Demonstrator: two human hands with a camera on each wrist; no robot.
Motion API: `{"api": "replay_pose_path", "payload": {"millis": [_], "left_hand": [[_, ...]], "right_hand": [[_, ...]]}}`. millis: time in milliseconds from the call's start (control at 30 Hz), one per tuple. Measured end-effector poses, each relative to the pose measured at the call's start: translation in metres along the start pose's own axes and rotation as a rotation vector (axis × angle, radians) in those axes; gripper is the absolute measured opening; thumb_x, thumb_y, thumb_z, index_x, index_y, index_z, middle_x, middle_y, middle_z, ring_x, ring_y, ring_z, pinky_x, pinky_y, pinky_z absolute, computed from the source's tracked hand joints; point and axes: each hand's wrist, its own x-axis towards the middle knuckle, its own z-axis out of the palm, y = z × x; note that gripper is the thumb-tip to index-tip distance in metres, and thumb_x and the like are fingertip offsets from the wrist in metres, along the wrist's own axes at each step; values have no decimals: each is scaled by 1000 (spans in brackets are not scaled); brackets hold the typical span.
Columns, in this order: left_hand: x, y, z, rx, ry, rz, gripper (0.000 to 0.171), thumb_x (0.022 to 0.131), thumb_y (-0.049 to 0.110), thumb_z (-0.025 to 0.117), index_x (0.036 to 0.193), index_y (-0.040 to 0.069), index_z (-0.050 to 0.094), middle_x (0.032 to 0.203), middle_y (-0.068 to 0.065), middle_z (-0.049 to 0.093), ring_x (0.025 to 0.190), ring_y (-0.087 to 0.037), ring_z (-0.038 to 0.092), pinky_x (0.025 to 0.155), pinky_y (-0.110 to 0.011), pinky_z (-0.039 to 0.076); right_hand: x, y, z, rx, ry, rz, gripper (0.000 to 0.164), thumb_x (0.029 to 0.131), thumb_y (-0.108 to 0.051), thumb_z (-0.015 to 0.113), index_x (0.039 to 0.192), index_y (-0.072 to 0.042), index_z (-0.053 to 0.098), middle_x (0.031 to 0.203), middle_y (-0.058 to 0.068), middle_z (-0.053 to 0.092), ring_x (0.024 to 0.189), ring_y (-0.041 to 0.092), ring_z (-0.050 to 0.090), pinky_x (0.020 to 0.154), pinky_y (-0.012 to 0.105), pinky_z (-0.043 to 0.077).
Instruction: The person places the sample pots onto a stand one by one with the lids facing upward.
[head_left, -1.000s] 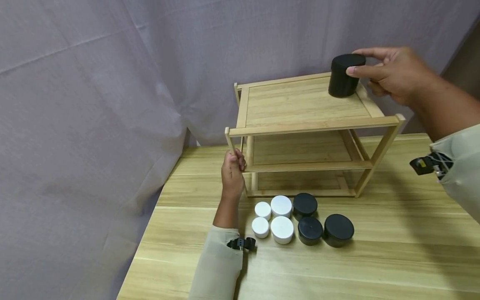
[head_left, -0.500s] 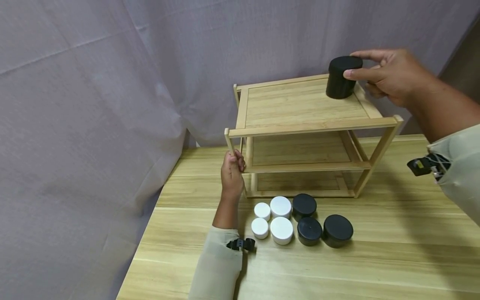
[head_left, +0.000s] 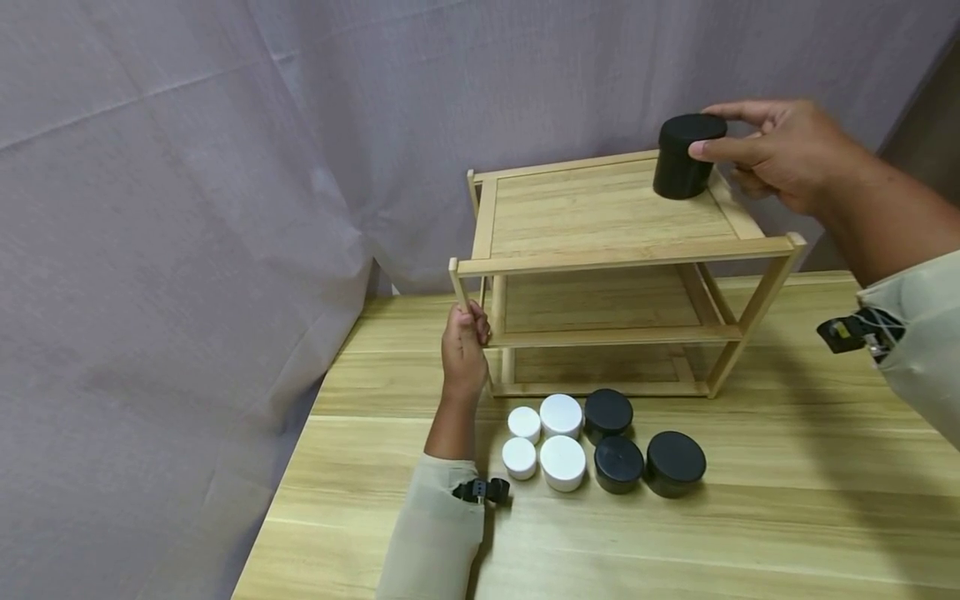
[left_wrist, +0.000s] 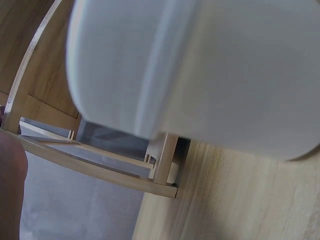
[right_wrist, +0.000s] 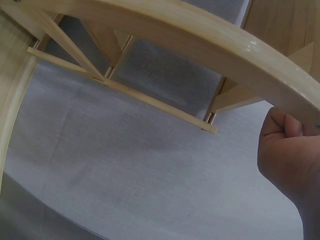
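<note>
A three-tier wooden rack (head_left: 622, 250) stands on the table. My left hand (head_left: 465, 350) grips its front left post, at about the height of the middle shelf. At the back right corner of the top shelf is an upright black lidded jar (head_left: 678, 171). My right hand (head_left: 795, 154) pinches this jar near its lid between thumb and fingers. In the right wrist view, part of my right hand (right_wrist: 292, 160) shows beneath a rack rail (right_wrist: 200, 42), and the jar is out of sight. A white jar (left_wrist: 240, 75) fills much of the left wrist view.
In front of the rack, several white-lidded jars (head_left: 562, 462) and three black-lidded jars (head_left: 676, 458) stand grouped on the wooden table (head_left: 750, 550). A grey curtain (head_left: 187, 250) hangs behind and to the left. The rack's two lower shelves are open at the front.
</note>
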Motion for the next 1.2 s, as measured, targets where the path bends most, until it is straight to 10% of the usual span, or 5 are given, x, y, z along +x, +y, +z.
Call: {"api": "replay_pose_path", "payload": {"millis": [1200], "left_hand": [[2,-2,0,-21,3,0,85,106,66,32,104,-18,44,80,-9,42,71,-6,40,64,-18,36]], "right_hand": [[-11,-4,-5,-169,-49,49,105,105,-19,75,177,-29,0,52,-9,32,48,21,19,52,45,18]]}}
